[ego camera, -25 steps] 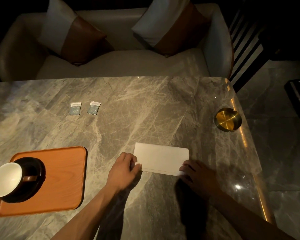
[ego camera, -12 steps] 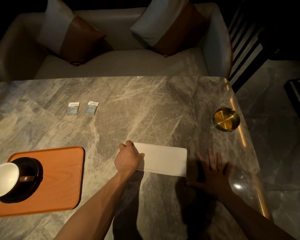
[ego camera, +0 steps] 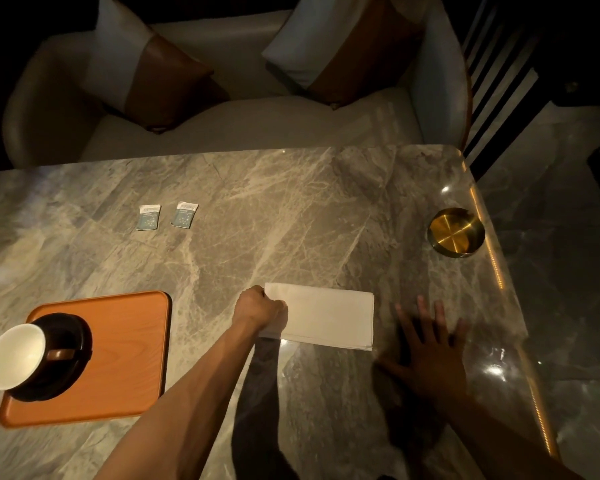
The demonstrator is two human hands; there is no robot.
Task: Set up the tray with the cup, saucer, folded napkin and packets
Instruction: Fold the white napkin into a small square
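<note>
Napkin stage: the folded napkin (ego camera: 326, 315) is gripped at its left end by the curled left hand (ego camera: 257, 311), the right hand (ego camera: 430, 355) lying spread and empty beside it; transfer onto the tray (ego camera: 132, 355) is judged next.

table (ego camera: 291, 209): glossy marble | tray (ego camera: 129, 341): matt wood | ashtray (ego camera: 456, 232): brushed metal

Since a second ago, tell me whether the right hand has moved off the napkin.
Yes. The right hand has slid right, off the folded napkin's near right corner, and now lies flat with spread fingers on the marble table, just clear of the napkin's right edge.
</note>
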